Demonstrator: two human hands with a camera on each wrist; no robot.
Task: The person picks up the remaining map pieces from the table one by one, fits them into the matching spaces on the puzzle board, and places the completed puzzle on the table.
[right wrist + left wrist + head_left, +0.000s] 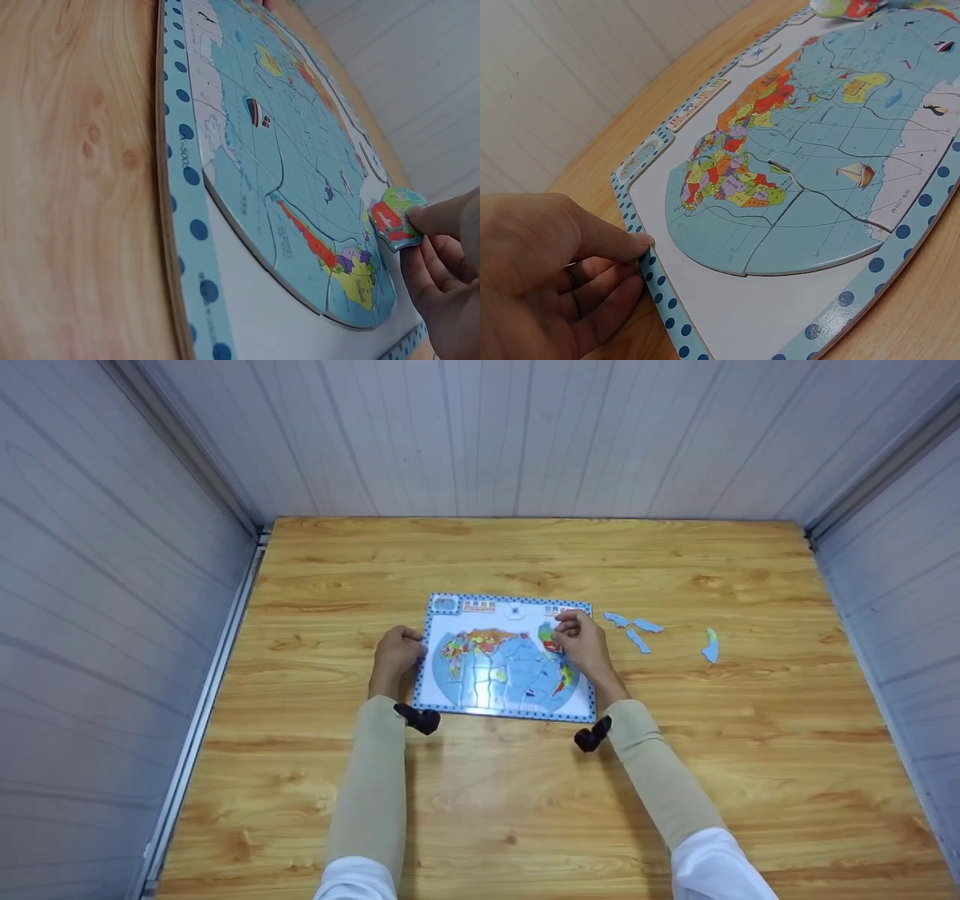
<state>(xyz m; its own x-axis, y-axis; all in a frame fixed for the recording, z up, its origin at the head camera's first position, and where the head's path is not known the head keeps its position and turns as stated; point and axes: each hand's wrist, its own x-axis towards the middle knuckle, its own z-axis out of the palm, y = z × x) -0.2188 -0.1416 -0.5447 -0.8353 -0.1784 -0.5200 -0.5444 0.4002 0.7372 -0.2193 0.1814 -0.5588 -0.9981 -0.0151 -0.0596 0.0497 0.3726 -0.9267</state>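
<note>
A world-map jigsaw puzzle board (429,690) with a blue dotted border lies on the table, most of its oval filled with pieces. At its left edge is my left hand (397,654); in the left wrist view the hand's thumb and curled fingers (604,296) hold the border. My right hand (585,643) is above the board's right side. Between its thumb and fingers it pinches a puzzle piece (397,217) coloured red, green and blue, tilted up over a white gap in the map.
Right of the board lie several loose puzzle pieces: three blue ones close together, such as this blue piece (638,641), and a blue and yellow-green piece (711,646) farther right. Pale panel walls (480,442) border the wooden table (510,810) at the back and sides.
</note>
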